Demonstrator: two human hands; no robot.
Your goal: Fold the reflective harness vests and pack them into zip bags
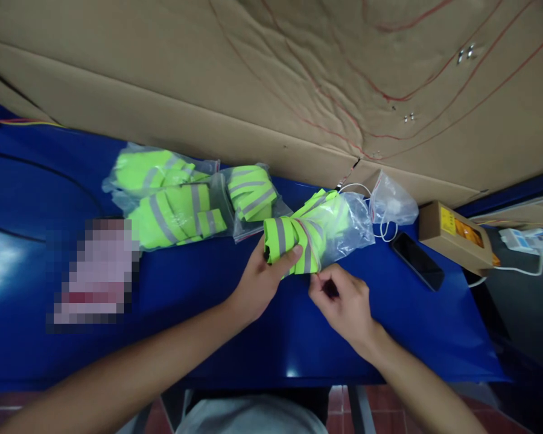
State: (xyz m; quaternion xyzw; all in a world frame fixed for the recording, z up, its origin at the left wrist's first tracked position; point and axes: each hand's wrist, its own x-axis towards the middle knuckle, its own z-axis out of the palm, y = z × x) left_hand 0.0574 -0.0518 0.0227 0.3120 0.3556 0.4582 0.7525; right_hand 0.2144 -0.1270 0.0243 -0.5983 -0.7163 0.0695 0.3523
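My left hand (263,278) grips a folded neon yellow-green reflective vest or strap bundle (294,238) with grey stripes, thumb on top. The bundle is partly inside a clear plastic zip bag (357,226) or lying against it; I cannot tell exactly which. A reddish line, like the bag's seal strip, runs across the bundle. At the lower edge of the bundle, my right hand (341,295) is closed in a pinch on what looks like the bag's edge.
Several bagged neon bundles (167,217) lie at the left, near the cardboard wall (163,96). A blurred-out flat item (97,271) rests on the blue table (172,337). To the right are a clear bag with a white cable (391,199), a black phone (417,260) and a cardboard box (455,238).
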